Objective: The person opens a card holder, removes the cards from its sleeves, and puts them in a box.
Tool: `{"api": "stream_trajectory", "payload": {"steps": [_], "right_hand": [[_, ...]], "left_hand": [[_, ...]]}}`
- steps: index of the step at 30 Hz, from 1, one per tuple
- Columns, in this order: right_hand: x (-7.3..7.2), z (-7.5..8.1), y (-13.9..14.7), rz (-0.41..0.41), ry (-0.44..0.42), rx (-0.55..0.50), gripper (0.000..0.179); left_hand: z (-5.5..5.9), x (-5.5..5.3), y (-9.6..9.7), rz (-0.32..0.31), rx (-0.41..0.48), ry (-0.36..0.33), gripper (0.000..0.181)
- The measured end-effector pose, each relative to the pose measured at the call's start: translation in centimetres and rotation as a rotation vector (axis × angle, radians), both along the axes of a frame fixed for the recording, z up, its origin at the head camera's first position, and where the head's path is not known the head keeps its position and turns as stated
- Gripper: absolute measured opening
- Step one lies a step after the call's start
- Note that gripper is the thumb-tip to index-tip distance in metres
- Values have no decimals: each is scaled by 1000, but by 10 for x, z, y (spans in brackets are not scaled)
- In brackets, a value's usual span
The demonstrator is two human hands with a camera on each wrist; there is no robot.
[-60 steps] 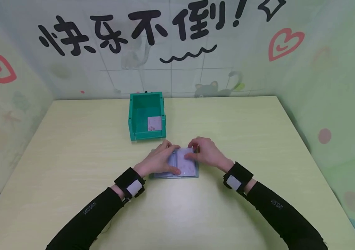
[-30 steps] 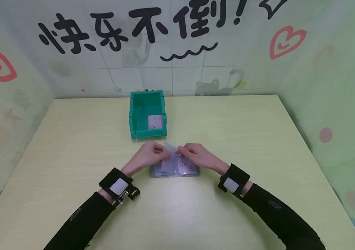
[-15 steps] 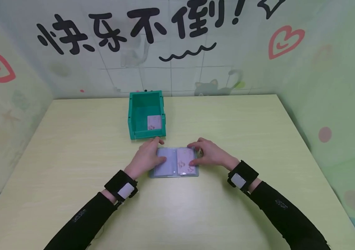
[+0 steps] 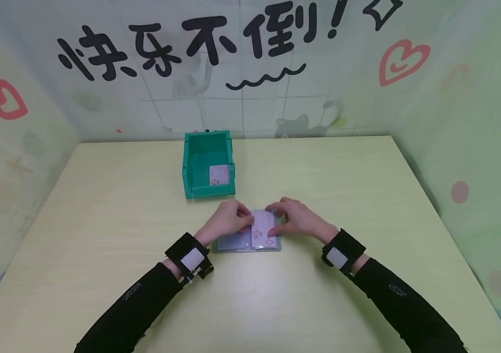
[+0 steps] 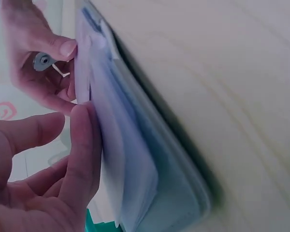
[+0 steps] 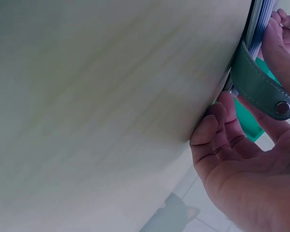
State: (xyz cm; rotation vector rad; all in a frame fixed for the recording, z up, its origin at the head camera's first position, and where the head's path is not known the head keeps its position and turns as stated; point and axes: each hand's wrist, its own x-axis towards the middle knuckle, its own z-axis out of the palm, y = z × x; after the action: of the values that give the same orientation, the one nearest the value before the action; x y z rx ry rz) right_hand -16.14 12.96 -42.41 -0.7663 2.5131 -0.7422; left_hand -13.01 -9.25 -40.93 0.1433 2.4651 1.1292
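A card holder [image 4: 234, 242] lies spread flat on the table, with pale translucent pages on its left side. On its right side is a pink printed card [image 4: 262, 230] in a clear sleeve. My left hand [image 4: 231, 218] is over the middle, its fingertips touching the card's inner edge; in the left wrist view the thumb stands apart from the index finger. My right hand [image 4: 301, 219] grips the right edge, thumb on the page. A green strap [image 6: 257, 83] with a metal snap projects between that hand's thumb and fingers.
A green bin [image 4: 206, 149] stands behind the card holder, a pink card [image 4: 219, 175] inside it. Light wooden table [image 4: 122, 196] surface extends around both. Printed wall panels [image 4: 453, 147] bound the table at the back and sides.
One second ago both hands held up a translucent page; by half a second ago it lay flat, showing the printed card. Since then my left hand moved right from the left edge to the middle.
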Motion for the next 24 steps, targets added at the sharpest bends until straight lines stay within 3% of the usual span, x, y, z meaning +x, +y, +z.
{"api": "stream_trajectory", "payload": {"steps": [5, 9, 14, 24], "right_hand": [[-1, -2, 0, 2, 5, 1, 64], [-1, -1, -1, -3, 5, 12, 64], [-1, -1, -2, -8, 9, 21, 64], [0, -1, -2, -2, 21, 9, 64]], "left_hand": [[0, -4, -7, 38, 104, -126, 28], [-1, -4, -12, 31, 175, -174, 29], [-3, -7, -15, 24, 230, -207, 27], [-2, -8, -12, 57, 249, -240, 23]]}}
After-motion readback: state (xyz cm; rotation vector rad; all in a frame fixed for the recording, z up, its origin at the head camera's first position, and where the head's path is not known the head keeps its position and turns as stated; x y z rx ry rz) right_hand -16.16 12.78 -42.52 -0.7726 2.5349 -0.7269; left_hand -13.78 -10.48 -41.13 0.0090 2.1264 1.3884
